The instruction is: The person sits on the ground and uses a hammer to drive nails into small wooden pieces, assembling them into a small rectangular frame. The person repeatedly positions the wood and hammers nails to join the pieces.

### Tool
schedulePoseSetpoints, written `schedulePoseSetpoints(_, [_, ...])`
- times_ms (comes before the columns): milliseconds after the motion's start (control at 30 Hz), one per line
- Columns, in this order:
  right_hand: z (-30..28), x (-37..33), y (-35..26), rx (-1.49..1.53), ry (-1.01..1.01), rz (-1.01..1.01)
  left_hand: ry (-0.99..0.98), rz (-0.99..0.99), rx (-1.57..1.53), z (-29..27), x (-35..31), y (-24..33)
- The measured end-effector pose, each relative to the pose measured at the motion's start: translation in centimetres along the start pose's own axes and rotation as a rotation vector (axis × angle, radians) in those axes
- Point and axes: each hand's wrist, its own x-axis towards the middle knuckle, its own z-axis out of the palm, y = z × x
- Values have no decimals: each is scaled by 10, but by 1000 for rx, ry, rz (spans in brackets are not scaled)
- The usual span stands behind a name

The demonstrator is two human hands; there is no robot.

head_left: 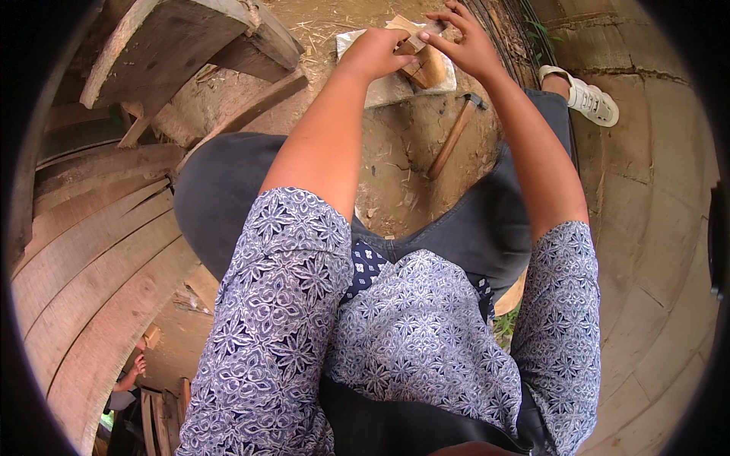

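At the far middle, my left hand (pixel 374 55) pinches a small wooden block (pixel 413 44) from its left side. My right hand (pixel 470 47) is at the block's other end, its thumb against the wood and its fingers curved around the far side. Just beneath lies a larger, rounded piece of wood (pixel 430 70) on a pale, flat slab (pixel 378 94); my hands partly cover both. Nearer to me, a hammer (pixel 452 142) with a wooden handle and dark metal head rests on the ground between my legs.
Rough wooden planks (pixel 171 49) form a structure at the far left, and curved boards (pixel 99 251) run along the left side. A wall of large blocks (pixel 631 205) stands on the right. Another person's hand (pixel 137 365) shows at the lower left. A pale shoe (pixel 593 102) is at right.
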Motion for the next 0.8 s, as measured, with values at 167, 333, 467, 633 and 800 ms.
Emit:
schedulePoseSetpoints(167, [-2, 3, -6, -81, 7, -41, 1, -25, 3, -2, 2, -1])
schedulePoseSetpoints(333, [4, 5, -8, -134, 70, -57, 64, -43, -8, 0, -1, -3])
schedulePoseSetpoints(467, [3, 3, 10, -235, 168, -128, 224, 61, -1, 0, 3, 13])
schedulePoseSetpoints(633, [11, 2, -27, -332, 224, 126, 346, 34, -56, -13, -2, 27])
schedulePoseSetpoints(800, [11, 30, -15, -246, 74, 256, 351, -20, 28, -18, 7, 2])
